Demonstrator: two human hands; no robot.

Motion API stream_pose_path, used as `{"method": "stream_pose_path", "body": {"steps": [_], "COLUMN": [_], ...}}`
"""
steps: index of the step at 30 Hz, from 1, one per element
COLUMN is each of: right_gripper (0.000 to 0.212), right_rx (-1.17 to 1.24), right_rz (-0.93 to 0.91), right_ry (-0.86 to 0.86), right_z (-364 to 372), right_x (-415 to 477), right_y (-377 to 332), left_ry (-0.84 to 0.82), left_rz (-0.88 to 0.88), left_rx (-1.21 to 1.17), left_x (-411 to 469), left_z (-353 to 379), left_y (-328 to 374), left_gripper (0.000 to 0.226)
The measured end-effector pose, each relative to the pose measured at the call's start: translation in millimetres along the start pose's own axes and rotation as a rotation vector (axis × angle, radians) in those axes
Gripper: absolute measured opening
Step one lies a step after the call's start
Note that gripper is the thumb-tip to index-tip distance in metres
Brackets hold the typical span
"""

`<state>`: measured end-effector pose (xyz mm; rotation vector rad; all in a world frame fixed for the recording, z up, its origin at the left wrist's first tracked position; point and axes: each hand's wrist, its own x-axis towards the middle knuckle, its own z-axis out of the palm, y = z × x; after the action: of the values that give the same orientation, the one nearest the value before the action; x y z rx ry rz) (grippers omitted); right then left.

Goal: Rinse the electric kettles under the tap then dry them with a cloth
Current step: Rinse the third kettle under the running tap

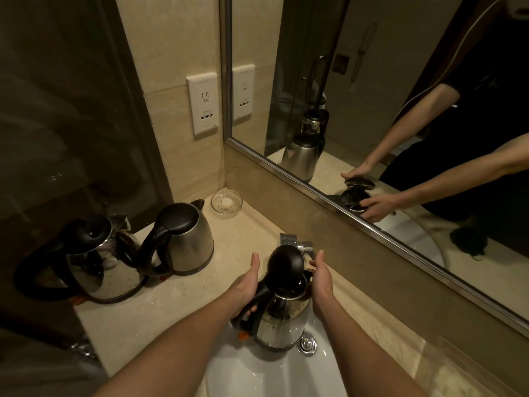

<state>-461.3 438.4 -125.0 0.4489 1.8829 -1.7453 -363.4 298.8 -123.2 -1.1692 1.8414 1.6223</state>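
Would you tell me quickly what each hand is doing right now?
Left hand: grips the kettle by its handle.
Right hand: holds the kettle's side.

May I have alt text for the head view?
A left hand grips the black handle of a steel electric kettle, lid open, in a white sink; right hand beside it. Two more steel kettles stand on the beige counter.

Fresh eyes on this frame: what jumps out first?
A steel kettle with its black lid flipped open is held over the white sink by the tap. The left hand grips the handle and the right hand cups the side. Two more stand on the counter at left, a matte kettle and a shiny kettle. The mirror at right reflects both arms.
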Motion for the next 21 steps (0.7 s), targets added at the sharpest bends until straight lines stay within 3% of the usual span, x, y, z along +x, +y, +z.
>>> {"method": "stream_pose_path", "body": {"steps": [21], "right_gripper": [0.070], "right_rx": [0.046], "right_rz": [0.022], "right_ry": [-0.001], "right_z": [-1.2], "right_x": [-1.5], "right_y": [0.4], "left_ry": [0.002], "left_rz": [0.003], "left_rx": [-0.017], "left_x": [0.4], "left_z": [0.7], "left_y": [-1.7], "left_gripper": [0.092]}}
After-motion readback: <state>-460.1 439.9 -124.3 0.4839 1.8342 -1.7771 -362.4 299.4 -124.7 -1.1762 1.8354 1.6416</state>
